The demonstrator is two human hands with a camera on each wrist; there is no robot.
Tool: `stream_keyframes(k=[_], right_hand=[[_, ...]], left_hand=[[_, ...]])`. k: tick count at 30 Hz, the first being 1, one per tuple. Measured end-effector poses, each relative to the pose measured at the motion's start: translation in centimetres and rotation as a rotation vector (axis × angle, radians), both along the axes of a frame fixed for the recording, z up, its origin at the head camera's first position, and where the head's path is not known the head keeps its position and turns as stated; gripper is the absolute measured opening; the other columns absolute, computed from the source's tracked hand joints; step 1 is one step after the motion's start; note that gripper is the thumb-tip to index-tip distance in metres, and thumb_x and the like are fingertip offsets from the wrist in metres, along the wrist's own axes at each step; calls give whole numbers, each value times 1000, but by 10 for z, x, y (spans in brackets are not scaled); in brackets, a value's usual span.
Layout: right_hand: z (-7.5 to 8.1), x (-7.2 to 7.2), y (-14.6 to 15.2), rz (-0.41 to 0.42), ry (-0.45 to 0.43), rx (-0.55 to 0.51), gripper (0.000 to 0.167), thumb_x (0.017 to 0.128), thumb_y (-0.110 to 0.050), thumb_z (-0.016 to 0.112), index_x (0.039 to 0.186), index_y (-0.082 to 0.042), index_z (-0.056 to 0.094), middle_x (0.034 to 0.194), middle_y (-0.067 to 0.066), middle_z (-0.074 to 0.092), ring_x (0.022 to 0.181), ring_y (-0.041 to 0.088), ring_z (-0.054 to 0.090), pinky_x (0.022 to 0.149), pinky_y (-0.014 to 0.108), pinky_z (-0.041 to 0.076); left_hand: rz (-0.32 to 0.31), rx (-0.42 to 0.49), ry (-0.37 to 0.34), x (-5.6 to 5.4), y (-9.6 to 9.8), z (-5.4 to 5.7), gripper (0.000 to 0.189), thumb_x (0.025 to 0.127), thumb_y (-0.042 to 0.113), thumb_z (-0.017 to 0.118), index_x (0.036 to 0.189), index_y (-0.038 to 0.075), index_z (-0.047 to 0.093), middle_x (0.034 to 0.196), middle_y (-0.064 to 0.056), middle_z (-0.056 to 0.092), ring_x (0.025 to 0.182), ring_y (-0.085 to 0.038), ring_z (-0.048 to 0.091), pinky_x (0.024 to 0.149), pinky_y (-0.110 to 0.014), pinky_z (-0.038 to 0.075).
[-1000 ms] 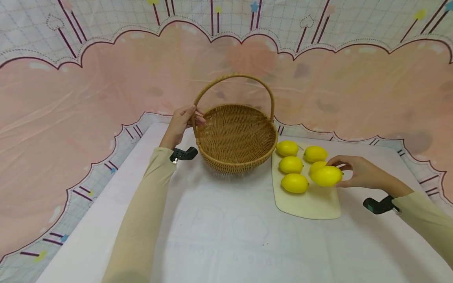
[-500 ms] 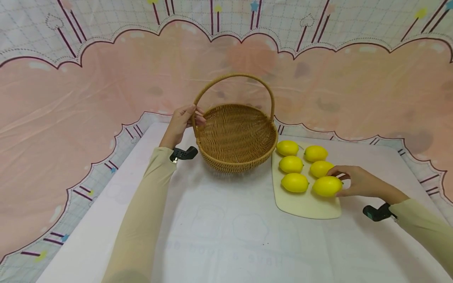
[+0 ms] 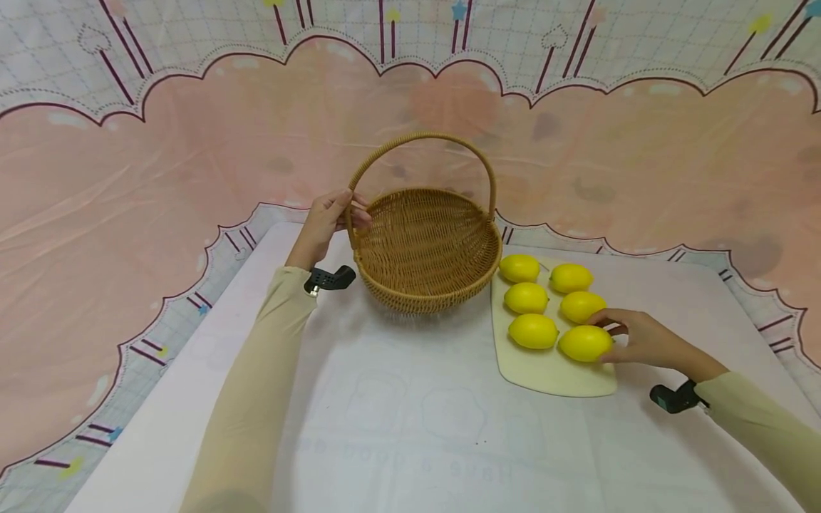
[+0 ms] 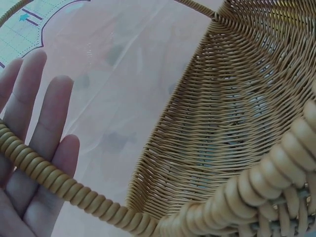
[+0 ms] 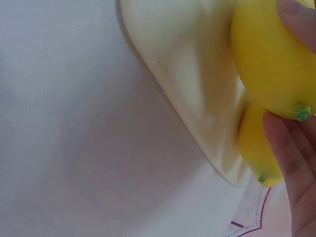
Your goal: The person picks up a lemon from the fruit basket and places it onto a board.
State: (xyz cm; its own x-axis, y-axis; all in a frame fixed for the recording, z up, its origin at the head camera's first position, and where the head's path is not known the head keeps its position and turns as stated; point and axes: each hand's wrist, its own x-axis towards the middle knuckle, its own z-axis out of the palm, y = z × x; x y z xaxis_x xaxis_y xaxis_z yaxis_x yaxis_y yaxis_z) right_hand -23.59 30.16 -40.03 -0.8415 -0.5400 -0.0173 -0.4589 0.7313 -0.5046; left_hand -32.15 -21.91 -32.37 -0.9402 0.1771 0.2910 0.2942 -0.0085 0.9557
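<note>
A brown wicker basket (image 3: 426, 249) tips its open side toward me, and no contents show in it. At the left base of its arched handle (image 4: 74, 190), my left hand (image 3: 327, 217) holds on, thumb on the near side and fingers behind. To the right, several yellow lemons (image 3: 526, 298) lie in two columns on a cream cutting board (image 3: 551, 377). My right hand (image 3: 641, 342) pinches the nearest lemon of the right column (image 5: 271, 59) between thumb and fingers, low over the board. In the right wrist view another lemon (image 5: 254, 145) shows just beyond it.
A white-covered table (image 3: 410, 427) carries the basket and the board. Behind it hangs a pink patterned cloth (image 3: 224, 157). The basket's right rim comes close to the board's left edge. Each wrist wears a black camera band (image 3: 330, 278).
My right hand has lowered the lemon toward me and slightly left, to the front of the right column, uncovering the lemon behind it. The left hand and basket stay put.
</note>
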Motion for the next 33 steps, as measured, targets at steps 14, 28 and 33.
stream_keyframes(k=[14, 28, 33], right_hand=[[0, -1, 7, 14, -59, 6, 60, 72, -31, 81, 119, 0, 57, 118, 15, 62, 96, -18, 46, 86, 40, 54], [-3, -3, 9, 14, -34, -6, 61, 73, -27, 81, 120, 2, 56, 118, 17, 61, 97, -21, 43, 86, 41, 53], [-4, -4, 10, 19, -30, -5, 61, 73, -28, 81, 120, 2, 56, 119, 17, 61, 97, -20, 43, 86, 40, 54]], left_hand=[[24, -56, -17, -9, -7, 4, 35, 98, 40, 43, 98, 14, 67, 76, 8, 71, 75, -7, 70, 78, -29, 55], [72, -96, -6, -13, -7, 9, 35, 97, 38, 45, 101, 12, 68, 78, 10, 71, 79, -10, 70, 82, -29, 55], [88, -97, -16, -13, -6, 8, 36, 96, 40, 46, 101, 13, 68, 79, 11, 70, 79, -8, 69, 88, -36, 53]])
